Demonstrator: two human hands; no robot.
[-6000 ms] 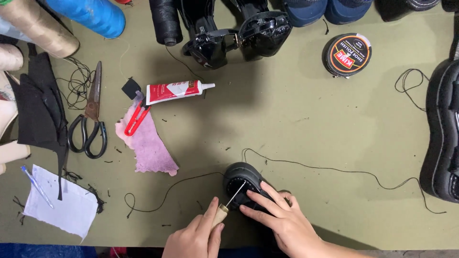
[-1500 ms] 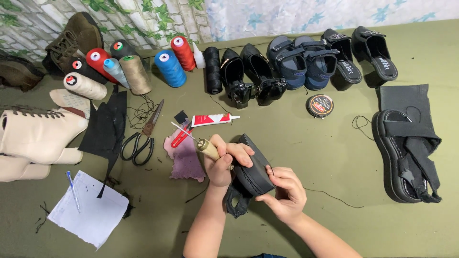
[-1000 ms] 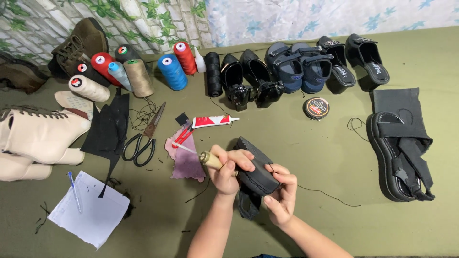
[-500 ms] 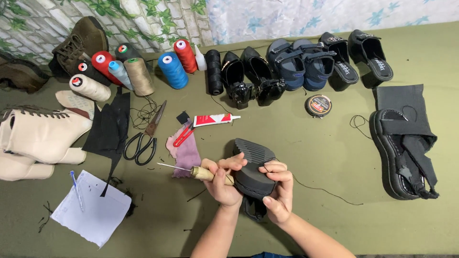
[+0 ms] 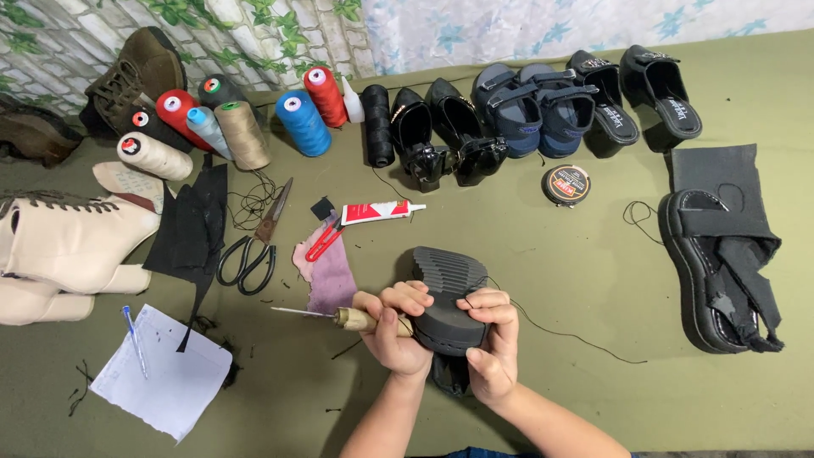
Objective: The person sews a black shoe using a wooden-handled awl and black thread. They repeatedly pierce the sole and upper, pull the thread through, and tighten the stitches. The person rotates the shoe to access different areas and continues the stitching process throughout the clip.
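Both my hands hold a black shoe (image 5: 447, 290) upside down, its ribbed sole facing up, just above the green table (image 5: 551, 280). My left hand (image 5: 392, 329) grips the shoe's left side and also holds a wooden-handled awl (image 5: 339, 317) whose metal needle points left. My right hand (image 5: 490, 339) clasps the shoe's right side, fingers over the sole edge. A black thread (image 5: 560, 331) trails from the shoe to the right across the table.
Scissors (image 5: 253, 246), a glue tube (image 5: 377, 211), a pink cloth (image 5: 329, 271) and paper with a pen (image 5: 161, 373) lie left. Thread spools (image 5: 297, 123), black shoes (image 5: 445, 140), blue sandals (image 5: 543, 106) and a round tin (image 5: 565, 183) line the back. A black sandal (image 5: 716, 263) is right, beige boots (image 5: 59, 250) left.
The shoe has been turned sole up between my hands. The awl in my left hand has swung from pointing up-left to lying flat, pointing left. The view shifted slightly.
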